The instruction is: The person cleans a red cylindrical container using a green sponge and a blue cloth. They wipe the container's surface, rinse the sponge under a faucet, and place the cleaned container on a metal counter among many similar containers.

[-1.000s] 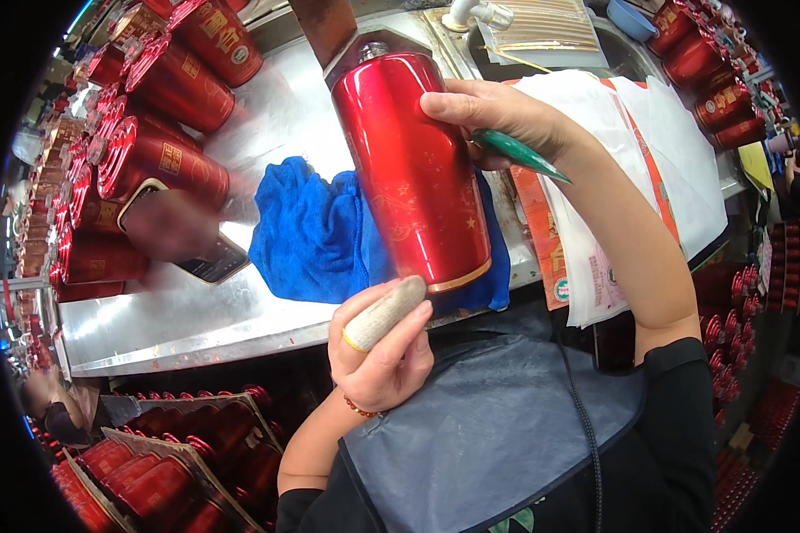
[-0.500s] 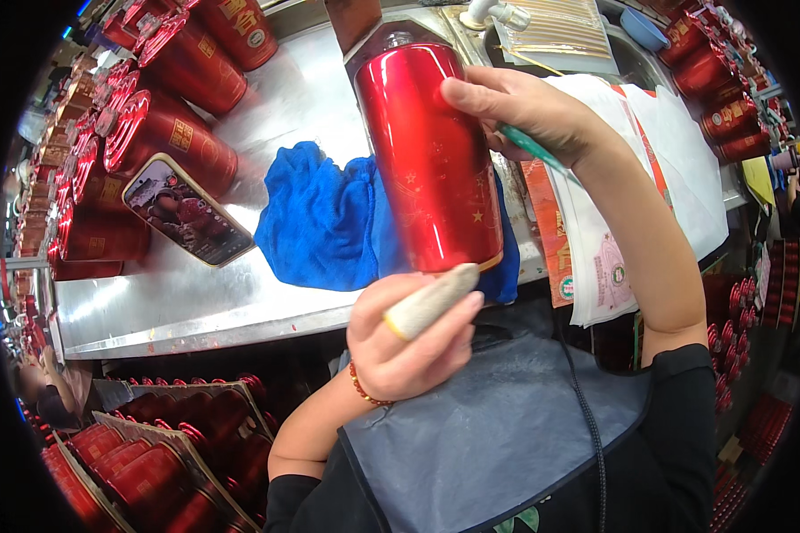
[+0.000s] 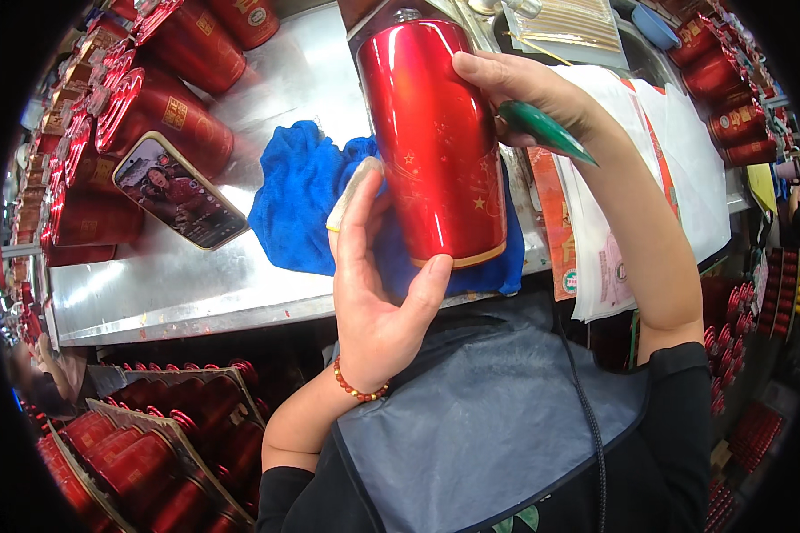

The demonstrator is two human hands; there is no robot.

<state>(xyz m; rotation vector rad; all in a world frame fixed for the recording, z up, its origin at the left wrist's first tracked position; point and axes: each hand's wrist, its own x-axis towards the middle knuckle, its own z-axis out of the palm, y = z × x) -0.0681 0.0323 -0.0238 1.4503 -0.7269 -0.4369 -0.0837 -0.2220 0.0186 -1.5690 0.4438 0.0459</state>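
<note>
A shiny red bottle [image 3: 436, 133] with fine gold stars lies over a blue cloth [image 3: 298, 200], its metal neck away from me and its gold-rimmed base towards me. My right hand [image 3: 542, 93] grips its upper right side, thumb on top. A tapered green piece [image 3: 547, 129] sticks out from under that palm; its other end is hidden. My left hand [image 3: 378, 293] cradles the lower left side, thumb against the base rim and fingers reaching up along the wall. A pale finger cover [image 3: 351, 195] sits on one left finger. The left fingertips partly overlap the cloth.
A phone [image 3: 180, 189] leans against red bottles [image 3: 164, 111] on the left of the metal table [image 3: 187, 298]. White and red printed bags [image 3: 609, 204] lie to the right. Past them are a sink [image 3: 631, 67] and a blue bowl [image 3: 654, 28]. Crates of red bottles [image 3: 147, 453] stand below left.
My left hand has left the bottle's base and opened out along its lower left side. The bottle has shifted slightly away from me. More of the green piece shows under my right hand.
</note>
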